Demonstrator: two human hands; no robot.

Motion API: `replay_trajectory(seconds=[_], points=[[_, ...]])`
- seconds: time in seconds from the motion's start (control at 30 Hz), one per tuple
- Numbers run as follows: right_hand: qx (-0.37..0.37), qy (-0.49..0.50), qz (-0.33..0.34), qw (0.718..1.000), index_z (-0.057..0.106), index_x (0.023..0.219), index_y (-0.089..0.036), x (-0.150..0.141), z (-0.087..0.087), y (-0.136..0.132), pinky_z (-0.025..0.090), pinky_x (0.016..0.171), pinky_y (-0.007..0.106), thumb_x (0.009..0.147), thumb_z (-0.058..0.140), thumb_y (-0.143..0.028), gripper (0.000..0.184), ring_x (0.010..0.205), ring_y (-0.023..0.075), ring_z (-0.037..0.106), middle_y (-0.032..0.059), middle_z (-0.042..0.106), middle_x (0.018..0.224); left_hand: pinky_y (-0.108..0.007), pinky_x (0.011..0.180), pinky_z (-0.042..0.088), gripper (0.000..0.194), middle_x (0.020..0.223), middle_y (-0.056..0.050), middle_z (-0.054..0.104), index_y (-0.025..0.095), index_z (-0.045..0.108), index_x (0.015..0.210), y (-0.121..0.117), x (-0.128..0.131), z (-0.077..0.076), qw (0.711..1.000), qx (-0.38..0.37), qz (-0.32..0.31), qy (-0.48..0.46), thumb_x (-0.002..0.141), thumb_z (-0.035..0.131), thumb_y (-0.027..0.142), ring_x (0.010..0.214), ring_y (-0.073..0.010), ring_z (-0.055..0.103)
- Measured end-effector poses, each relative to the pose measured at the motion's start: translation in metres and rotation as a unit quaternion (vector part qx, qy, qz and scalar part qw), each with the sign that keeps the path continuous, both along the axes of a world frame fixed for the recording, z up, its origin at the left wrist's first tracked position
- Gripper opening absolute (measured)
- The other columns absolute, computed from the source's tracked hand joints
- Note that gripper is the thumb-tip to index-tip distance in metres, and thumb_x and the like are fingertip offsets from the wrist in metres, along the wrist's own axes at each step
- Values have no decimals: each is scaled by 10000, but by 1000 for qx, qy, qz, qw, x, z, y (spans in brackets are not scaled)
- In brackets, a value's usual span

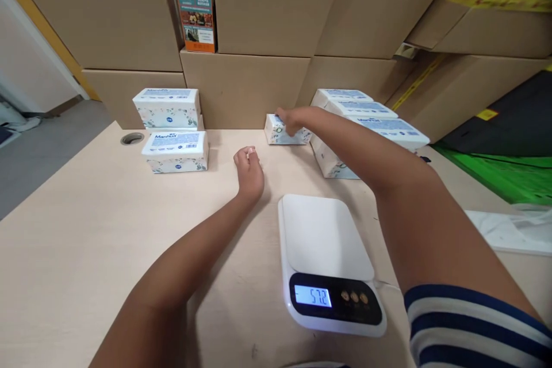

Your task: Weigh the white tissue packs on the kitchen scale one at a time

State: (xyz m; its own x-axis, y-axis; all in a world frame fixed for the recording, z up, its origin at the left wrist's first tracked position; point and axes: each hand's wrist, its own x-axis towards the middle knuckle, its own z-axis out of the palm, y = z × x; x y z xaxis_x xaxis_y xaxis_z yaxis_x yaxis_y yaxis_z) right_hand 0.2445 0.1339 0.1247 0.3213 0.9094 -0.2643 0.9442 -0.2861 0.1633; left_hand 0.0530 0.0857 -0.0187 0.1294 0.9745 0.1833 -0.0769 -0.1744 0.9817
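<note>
On the far tabletop (107,230), your right hand (294,121) touches the tissue pack (280,137), grip unclear; your left hand (250,175) is loosely closed. Pack likely light, soft, crushable: hold gently by opposite sides.

Cartons (250,92) stacked along far edge of table (95,230), orange box (199,26) among them. Round hole (132,138) near far left corner.

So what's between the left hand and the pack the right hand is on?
Only bare tabletop between left hand and white pack; the head view shows it.
</note>
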Motion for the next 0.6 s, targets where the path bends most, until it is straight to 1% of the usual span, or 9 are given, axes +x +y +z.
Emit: replay_trajectory(seconds=[0.07,0.17,0.23,0.33,0.4,0.5,0.53,0.6], points=[[7,-7,-4,1000,411,1733,-100,4,-2,3,580,1159,552,745,1048,-418,1218,1420,499,686,283,671,1568,-402,1165,537,194,1361,-109,657,265,649,1115,-1,-2,2,1000,-12,-7,-6,1168,483,349,1323,-243,655],[18,-16,-6,1000,506,1684,-144,6,-6,6,578,1167,526,732,1064,-358,1124,1423,483,691,248,694,1555,-427,1232,494,174,1398,-112,654,257,658,1113,-3,-4,6,1000,-16,-19,0,1157,497,309,1314,-245,669],[22,-24,-5,999,555,1643,-161,7,-9,9,581,1152,495,722,1058,-275,1055,1420,466,695,230,704,1550,-435,1246,485,169,1371,-110,662,253,660,1094,-4,-5,8,1000,-18,-22,4,1151,509,303,1299,-247,679],[23,-28,0,999,561,1638,-175,15,-12,10,598,1116,464,734,1009,-172,1008,1393,432,718,210,719,1546,-442,1236,502,164,1317,-106,672,248,670,1073,-5,-5,9,1000,-18,-21,3,1142,536,313,1275,-249,687],[21,-23,4,1000,550,1658,-190,23,-12,9,610,1100,453,744,1006,-209,1022,1370,418,735,201,720,1558,-431,1223,522,139,1363,-111,656,244,682,1055,-5,-5,9,999,-19,-26,3,1125,574,297,1267,-243,690],[17,-5,9,1000,524,1699,-210,38,-9,5,638,1059,455,744,1025,-389,1093,1332,423,752,204,696,1605,-398,1226,536,91,1563,-125,557,238,704,1060,-5,-5,11,999,-22,-25,6,1098,622,255,1290,-225,686],[19,3,13,1000,516,1711,-217,42,-7,4,640,1066,458,748,1020,-438,1110,1343,426,747,202,680,1630,-389,1235,534,84,1615,-126,516,237,707,1072,-6,-5,12,999,-24,-20,8,1095,627,245,1306,-220,681],[29,17,22,999,508,1726,-222,46,-3,3,621,1127,463,756,1006,-484,1122,1406,426,719,194,652,1671,-387,1274,513,82,1642,-129,483,236,706,1085,-7,-7,16,1000,-26,-8,14,1090,626,219,1375,-223,653]])
